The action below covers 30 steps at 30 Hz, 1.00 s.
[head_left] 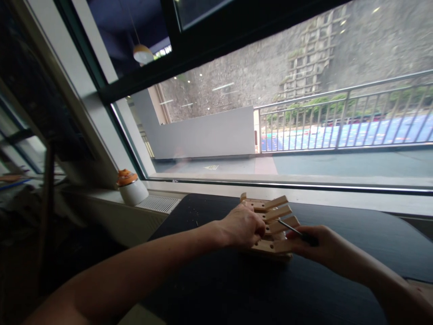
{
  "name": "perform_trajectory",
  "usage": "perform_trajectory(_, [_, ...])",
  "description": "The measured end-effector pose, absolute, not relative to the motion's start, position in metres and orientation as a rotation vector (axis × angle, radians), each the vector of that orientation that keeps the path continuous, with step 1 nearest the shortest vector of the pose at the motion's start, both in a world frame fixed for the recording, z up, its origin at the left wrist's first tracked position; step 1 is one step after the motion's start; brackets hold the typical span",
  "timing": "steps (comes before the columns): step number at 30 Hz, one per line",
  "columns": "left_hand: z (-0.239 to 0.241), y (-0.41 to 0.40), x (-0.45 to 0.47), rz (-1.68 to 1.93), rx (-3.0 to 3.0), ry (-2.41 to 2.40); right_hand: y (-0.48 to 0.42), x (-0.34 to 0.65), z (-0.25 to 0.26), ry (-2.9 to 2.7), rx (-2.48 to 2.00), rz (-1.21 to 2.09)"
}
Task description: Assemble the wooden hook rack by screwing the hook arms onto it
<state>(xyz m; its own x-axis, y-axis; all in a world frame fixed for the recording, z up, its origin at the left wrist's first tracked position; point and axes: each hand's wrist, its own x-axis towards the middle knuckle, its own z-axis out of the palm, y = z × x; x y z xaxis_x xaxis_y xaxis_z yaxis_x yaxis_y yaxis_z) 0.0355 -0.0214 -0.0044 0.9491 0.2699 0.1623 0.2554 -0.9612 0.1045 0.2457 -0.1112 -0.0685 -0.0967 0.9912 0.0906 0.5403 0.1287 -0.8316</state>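
A light wooden assembly (280, 213) of several slats with round holes sits on the black table (209, 275). Some of its slats stick up at a slant toward the right. My left hand (244, 224) is closed over its left side, with curled fingers that hide part of the wood. My right hand (316, 246) is wrapped round the dark handle of a screwdriver (291, 227). The thin metal shaft points left, in among the slats. Where its tip rests I cannot make out. The right fingertips are close to the front slat.
Beyond the table runs a window sill (318, 198) under a large window. A white pot with an orange top (132, 188) stands on the ledge at left, beside a vent grille (158, 203). Small crumbs lie at the table's far left.
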Motion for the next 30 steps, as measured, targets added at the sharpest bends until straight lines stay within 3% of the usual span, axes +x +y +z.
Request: perform_trajectory(30, [-0.021, -0.022, 0.038, 0.076, 3.239, 0.239, -0.109, 0.248, -0.073, -1.674, -1.528, 0.803])
